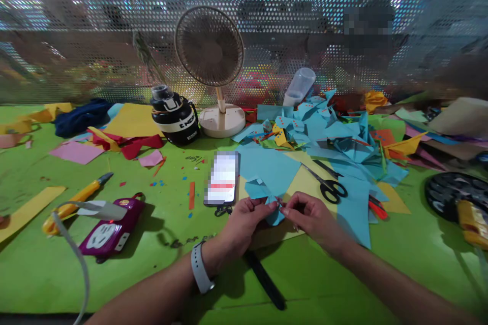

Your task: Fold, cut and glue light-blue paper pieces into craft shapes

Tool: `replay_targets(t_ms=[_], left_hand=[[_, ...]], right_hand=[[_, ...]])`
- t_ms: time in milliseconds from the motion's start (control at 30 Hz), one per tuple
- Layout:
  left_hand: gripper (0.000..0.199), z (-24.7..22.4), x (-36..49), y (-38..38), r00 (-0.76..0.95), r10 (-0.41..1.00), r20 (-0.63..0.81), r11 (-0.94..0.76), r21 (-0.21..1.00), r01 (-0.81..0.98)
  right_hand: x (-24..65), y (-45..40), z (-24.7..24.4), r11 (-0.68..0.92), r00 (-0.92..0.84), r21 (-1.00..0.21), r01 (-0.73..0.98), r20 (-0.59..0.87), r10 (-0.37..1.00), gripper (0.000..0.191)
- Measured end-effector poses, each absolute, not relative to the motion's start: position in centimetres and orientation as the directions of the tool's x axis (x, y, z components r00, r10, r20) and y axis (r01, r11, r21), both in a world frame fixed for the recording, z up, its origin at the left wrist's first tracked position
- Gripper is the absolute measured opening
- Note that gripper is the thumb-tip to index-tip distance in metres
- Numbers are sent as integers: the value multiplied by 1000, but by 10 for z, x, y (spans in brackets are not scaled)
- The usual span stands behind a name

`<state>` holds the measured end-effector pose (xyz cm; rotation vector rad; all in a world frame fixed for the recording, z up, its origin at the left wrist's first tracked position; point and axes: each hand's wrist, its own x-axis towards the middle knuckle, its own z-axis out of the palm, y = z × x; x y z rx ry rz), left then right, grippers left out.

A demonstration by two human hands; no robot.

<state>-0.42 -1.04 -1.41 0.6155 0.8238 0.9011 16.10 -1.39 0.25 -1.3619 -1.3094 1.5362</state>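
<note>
**Two-handed pinch on a small folded piece of light-blue paper (262, 190)**

Left hand (246, 221): The forearm enters from the lower left and runs upward to the right. A pale-strapped wristwatch (201, 268) encircles the wrist. The thumb lies extended across the front of the folded piece, its tip pointing right; the fingers curl behind. The grip is closed on the paper.

Right hand (312, 217): The forearm enters from the lower right and angles upward to the left. The thumb and forefinger meet in a closed pinch on the right edge of the folded piece; the exact contact is partly hidden by the fingertips. The remaining fingers are bent toward the palm. Both sets of fingertips are nearly together.

Workpiece position: The folded piece is held between the hands, above a flat pale-yellow paper sheet (292, 236) on the bright green tabletop (152, 284). One flap projects up and to the left; a rounded portion shows below the left thumb.

Adjacent items: A smartphone with a lit screen (222, 177) lies left of the folded piece. Scissors with black looped handles (332, 191) lie beyond the right hand. A long, narrow black object (266, 283) lies between the forearms, nearer the wearer
</note>
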Motion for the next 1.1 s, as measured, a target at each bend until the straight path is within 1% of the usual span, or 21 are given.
replay_targets(t_ms=[133,467,600,833,1000,1100], left_hand=[[29,-15,-4,-10,359,870,-339,473,780,-409],[30,-16,-5,-10,352,875,-332,461,793,-398],[27,-19,-5,-10,350,873,-341,468,787,-401],[30,-20,-5,-9,351,877,-328,456,799,-391],[26,-18,-5,-10,344,899,-271,400,827,-394],[23,-14,-5,-10,332,917,-222,351,844,-405]], right_hand=[[161,-14,3,-248,-211,-960,132,-272,939,35],[161,-14,-1,-246,-213,-965,89,-260,942,30],[161,-15,0,-247,-203,-964,95,-261,944,31],[161,-15,-4,-241,-216,-967,85,-254,943,33],[160,-15,-2,-260,-213,-962,82,-272,938,37],[160,-15,1,-249,-173,-965,79,-259,950,38]])
